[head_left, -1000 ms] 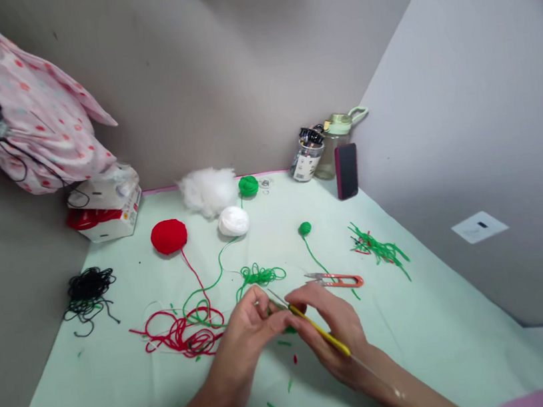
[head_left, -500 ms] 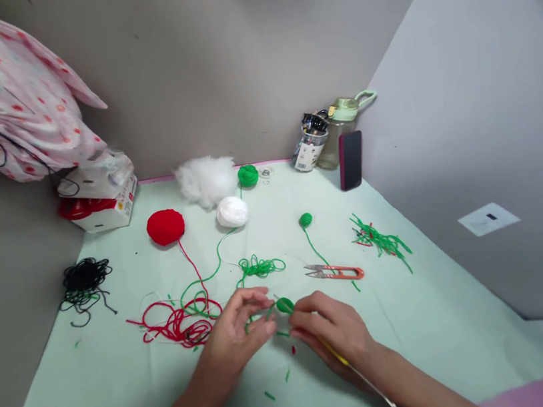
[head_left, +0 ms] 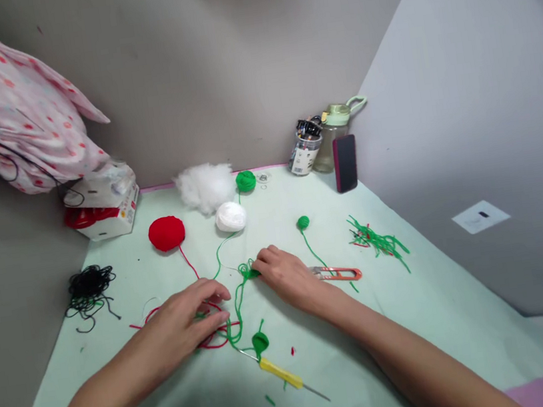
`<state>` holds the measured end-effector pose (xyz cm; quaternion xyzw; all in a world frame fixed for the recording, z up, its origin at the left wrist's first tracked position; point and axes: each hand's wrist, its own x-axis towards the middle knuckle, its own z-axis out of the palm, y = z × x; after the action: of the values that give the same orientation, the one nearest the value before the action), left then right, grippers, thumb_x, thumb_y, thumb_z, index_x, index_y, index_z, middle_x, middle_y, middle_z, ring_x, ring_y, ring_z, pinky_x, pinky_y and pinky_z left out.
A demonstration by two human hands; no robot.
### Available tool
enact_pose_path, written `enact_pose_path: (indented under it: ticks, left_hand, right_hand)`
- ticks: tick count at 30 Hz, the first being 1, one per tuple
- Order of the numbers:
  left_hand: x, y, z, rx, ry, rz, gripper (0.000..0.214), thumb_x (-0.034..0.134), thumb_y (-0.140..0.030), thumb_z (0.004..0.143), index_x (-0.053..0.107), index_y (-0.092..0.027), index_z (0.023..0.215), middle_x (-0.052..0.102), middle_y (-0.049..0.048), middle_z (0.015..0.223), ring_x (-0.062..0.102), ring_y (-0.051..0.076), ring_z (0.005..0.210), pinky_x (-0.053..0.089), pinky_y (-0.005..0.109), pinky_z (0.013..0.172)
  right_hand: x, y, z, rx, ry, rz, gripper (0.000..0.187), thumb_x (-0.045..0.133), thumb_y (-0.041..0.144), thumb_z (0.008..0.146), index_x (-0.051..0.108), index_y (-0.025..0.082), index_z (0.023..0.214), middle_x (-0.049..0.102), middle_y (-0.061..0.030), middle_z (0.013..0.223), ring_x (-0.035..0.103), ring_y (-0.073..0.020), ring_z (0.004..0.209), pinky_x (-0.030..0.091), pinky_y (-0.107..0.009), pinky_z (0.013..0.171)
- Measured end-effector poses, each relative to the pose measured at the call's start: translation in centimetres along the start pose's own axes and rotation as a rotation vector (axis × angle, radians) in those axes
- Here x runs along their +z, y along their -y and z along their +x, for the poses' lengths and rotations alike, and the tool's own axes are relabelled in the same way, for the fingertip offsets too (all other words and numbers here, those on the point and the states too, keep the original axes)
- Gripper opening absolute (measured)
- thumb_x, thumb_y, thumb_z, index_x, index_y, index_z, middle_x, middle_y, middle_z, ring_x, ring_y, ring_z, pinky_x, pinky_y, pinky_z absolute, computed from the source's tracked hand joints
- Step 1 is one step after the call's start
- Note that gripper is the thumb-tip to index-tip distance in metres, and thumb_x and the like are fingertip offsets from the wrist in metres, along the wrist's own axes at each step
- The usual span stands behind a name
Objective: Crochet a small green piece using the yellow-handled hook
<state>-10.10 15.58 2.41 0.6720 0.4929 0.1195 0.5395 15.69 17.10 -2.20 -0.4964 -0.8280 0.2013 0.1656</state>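
My right hand [head_left: 284,277] reaches over the middle of the table, its fingers closed on a loose bundle of green yarn [head_left: 247,271]. My left hand [head_left: 196,314] hovers over a tangle of red yarn [head_left: 214,339], thumb and fingers apart. Between the hands, green strands run down toward a crochet hook with a yellow handle [head_left: 281,372], which lies on the table. Beside the hook's tip rests a small green crocheted piece [head_left: 260,342]. Orange-handled thread snips [head_left: 345,273] lie just beyond my right wrist, their blades partly hidden.
Yarn balls, red [head_left: 167,233], white [head_left: 231,216] and green [head_left: 246,181], sit toward the back near white stuffing [head_left: 206,188]. Black yarn [head_left: 90,286] lies left, green scraps [head_left: 378,240] right. A phone [head_left: 345,163], bottle [head_left: 336,124] and pen jar [head_left: 305,151] stand at the back.
The crochet hook and green piece have left my hands and now lie on the table. My right hand has moved forward to the green yarn bundle; my left has shifted left.
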Motion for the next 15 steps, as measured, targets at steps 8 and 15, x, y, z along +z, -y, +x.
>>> enact_pose_path:
  ticks: [8, 15]
  left_hand:
    - [-0.9, -3.3, 4.1, 0.19, -0.362, 0.164, 0.024, 0.063, -0.046, 0.095, 0.073, -0.027, 0.106, 0.073, 0.0032, 0.109, 0.062, 0.023, 0.082, 0.047, 0.036, 0.081]
    - [-0.4, -2.3, 5.9, 0.225, -0.308, -0.199, 0.016, 0.081, -0.036, 0.079, 0.075, -0.026, 0.069, 0.068, 0.001, 0.08, 0.058, 0.024, 0.078, 0.044, 0.031, 0.074]
  right_hand:
    - [-4.0, 1.3, 1.9, 0.033, -0.074, 0.331, 0.015, 0.062, 0.017, 0.1, 0.076, 0.021, 0.107, 0.079, -0.0029, 0.098, 0.069, -0.0146, 0.081, 0.052, -0.025, 0.07]
    - [-4.0, 0.7, 2.1, 0.031, -0.306, 0.492, 0.011, 0.064, 0.015, 0.093, 0.072, 0.021, 0.095, 0.073, -0.0028, 0.092, 0.066, -0.0162, 0.081, 0.053, -0.03, 0.076]
